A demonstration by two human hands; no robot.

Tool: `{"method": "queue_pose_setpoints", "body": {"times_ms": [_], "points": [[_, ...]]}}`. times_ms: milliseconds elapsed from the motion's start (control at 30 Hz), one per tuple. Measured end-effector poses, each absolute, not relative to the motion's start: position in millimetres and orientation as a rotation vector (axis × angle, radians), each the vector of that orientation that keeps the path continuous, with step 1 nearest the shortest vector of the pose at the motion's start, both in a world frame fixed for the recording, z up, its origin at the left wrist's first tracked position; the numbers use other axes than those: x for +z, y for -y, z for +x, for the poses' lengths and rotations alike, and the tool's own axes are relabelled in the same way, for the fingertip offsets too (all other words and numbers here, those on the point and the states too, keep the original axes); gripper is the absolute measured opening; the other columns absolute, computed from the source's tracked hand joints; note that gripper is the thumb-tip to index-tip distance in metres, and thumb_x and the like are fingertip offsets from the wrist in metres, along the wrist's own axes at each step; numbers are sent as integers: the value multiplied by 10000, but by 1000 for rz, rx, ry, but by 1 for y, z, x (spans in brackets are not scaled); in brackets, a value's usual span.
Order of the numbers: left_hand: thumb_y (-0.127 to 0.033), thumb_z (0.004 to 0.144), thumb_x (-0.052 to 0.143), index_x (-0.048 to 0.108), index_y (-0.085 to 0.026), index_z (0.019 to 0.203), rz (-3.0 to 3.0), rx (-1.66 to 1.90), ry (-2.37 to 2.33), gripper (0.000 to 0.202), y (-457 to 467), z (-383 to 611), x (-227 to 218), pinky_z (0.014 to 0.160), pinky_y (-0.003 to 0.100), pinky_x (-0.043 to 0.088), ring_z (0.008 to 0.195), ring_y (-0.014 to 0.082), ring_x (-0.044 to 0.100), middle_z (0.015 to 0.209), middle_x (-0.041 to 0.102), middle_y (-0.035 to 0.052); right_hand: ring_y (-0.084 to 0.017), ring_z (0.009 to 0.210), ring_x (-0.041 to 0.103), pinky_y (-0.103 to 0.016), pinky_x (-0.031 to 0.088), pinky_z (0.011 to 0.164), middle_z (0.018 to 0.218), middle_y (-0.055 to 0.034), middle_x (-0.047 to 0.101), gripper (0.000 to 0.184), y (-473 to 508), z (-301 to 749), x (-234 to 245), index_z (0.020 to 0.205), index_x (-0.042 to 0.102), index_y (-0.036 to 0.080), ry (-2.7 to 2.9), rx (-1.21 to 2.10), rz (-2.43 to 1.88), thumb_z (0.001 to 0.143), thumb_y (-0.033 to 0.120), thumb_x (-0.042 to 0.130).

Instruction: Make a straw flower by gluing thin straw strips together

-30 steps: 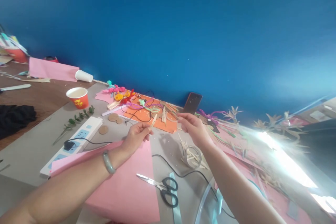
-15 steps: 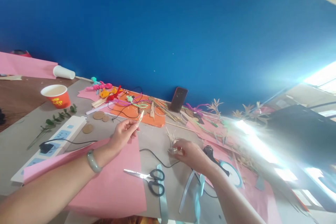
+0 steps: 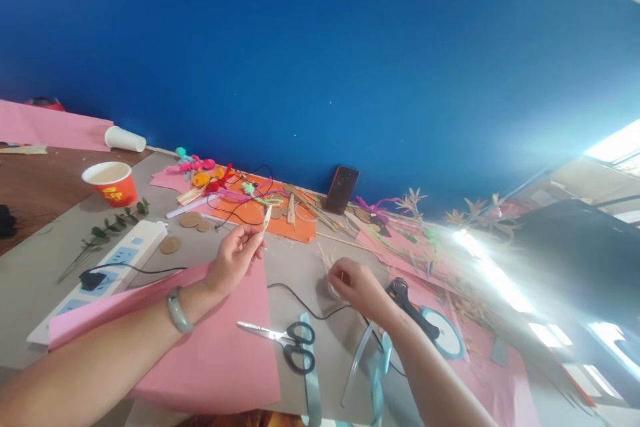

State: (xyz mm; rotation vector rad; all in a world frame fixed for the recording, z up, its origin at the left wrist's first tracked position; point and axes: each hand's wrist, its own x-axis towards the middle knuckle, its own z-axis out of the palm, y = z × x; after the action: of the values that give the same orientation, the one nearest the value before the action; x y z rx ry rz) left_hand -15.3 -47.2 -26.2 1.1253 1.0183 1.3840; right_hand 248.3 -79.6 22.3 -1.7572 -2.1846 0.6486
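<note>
My left hand (image 3: 237,255) is closed, pinching a small pale wooden piece with a pointed tip (image 3: 267,219), which points up above the pink paper (image 3: 220,340). Its exact kind is too small to tell. To the right, my right hand (image 3: 354,283) has its fingers curled together at a small clump of thin pale sticks (image 3: 325,255). The hand covers the base of this clump, and what its fingertips hold is hidden. Open-bladed scissors (image 3: 295,340) with black handles lie below, between my forearms, across a light blue ribbon (image 3: 312,390).
A black glue gun (image 3: 413,307) lies right of my right hand, near a ribbon roll (image 3: 447,333). A phone (image 3: 342,189) leans on the blue wall. A power strip (image 3: 123,260), eucalyptus-like sprig (image 3: 103,233), red paper cup (image 3: 114,187) and wooden discs (image 3: 170,245) stand left.
My right hand has turned and closed further over the base of the stick clump, hiding more of it. The left hand still pinches the wooden piece, almost unmoved.
</note>
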Motion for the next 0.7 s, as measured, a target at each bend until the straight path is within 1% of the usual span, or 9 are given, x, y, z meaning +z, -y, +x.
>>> {"method": "queue_pose_setpoints", "body": {"times_ms": [67, 133, 200, 267, 400, 533, 600, 700], "points": [[-409, 808, 616, 541, -167, 864, 1124, 1371, -1026, 259, 47, -15, -27, 454, 190, 439, 538, 96, 566, 727, 640, 12, -132, 578, 490, -253, 360, 551, 643, -7, 573, 184, 77, 250, 25, 704, 600, 176, 1935, 882, -1656, 804, 315, 530], [-410, 803, 619, 544, -165, 863, 1121, 1361, -1027, 264, 47, -15, -28, 442, 188, 434, 531, 95, 563, 719, 637, 11, -109, 518, 433, -242, 325, 509, 588, 20, 519, 257, 75, 251, 26, 704, 586, 171, 1713, 1074, -1581, 778, 417, 575], [-414, 801, 619, 548, -163, 863, 1121, 1349, -1030, 268, 47, -16, -28, 438, 189, 434, 524, 93, 560, 716, 637, 12, -91, 480, 384, -233, 293, 488, 540, 48, 468, 294, 71, 252, 25, 697, 568, 172, 1593, 1157, -1556, 740, 458, 616], [-416, 801, 616, 548, -164, 865, 1121, 1341, -1032, 268, 47, -17, -28, 439, 193, 436, 529, 96, 564, 724, 640, 14, -92, 479, 384, -234, 299, 493, 516, 57, 456, 286, 68, 257, 25, 689, 553, 175, 1584, 1115, -1588, 736, 449, 621], [-403, 810, 609, 541, -167, 861, 1121, 1348, -1024, 251, 46, -16, -27, 455, 194, 440, 547, 97, 569, 728, 636, 11, -109, 484, 443, -243, 348, 502, 515, 37, 519, 241, 65, 273, 33, 690, 545, 183, 1659, 970, -1699, 769, 410, 564], [-391, 816, 606, 545, -164, 857, 1132, 1347, -998, 238, 47, -15, -28, 463, 191, 438, 549, 91, 556, 723, 630, 9, -124, 418, 472, -237, 326, 441, 447, 42, 509, 221, 75, 285, 40, 731, 561, 193, 1701, 899, -1833, 803, 393, 500], [-394, 812, 611, 548, -164, 858, 1126, 1337, -1002, 243, 47, -15, -29, 455, 190, 437, 543, 92, 553, 720, 630, 9, -124, 390, 470, -237, 317, 431, 433, 46, 507, 183, 80, 290, 38, 727, 549, 203, 1739, 801, -1906, 809, 350, 478], [-398, 806, 617, 545, -167, 859, 1107, 1329, -1016, 248, 47, -15, -30, 439, 184, 434, 534, 92, 554, 718, 632, 9, -126, 411, 493, -241, 333, 454, 474, 33, 556, 88, 86, 302, 28, 685, 517, 209, 1827, 631, -2016, 754, 235, 468]]}}
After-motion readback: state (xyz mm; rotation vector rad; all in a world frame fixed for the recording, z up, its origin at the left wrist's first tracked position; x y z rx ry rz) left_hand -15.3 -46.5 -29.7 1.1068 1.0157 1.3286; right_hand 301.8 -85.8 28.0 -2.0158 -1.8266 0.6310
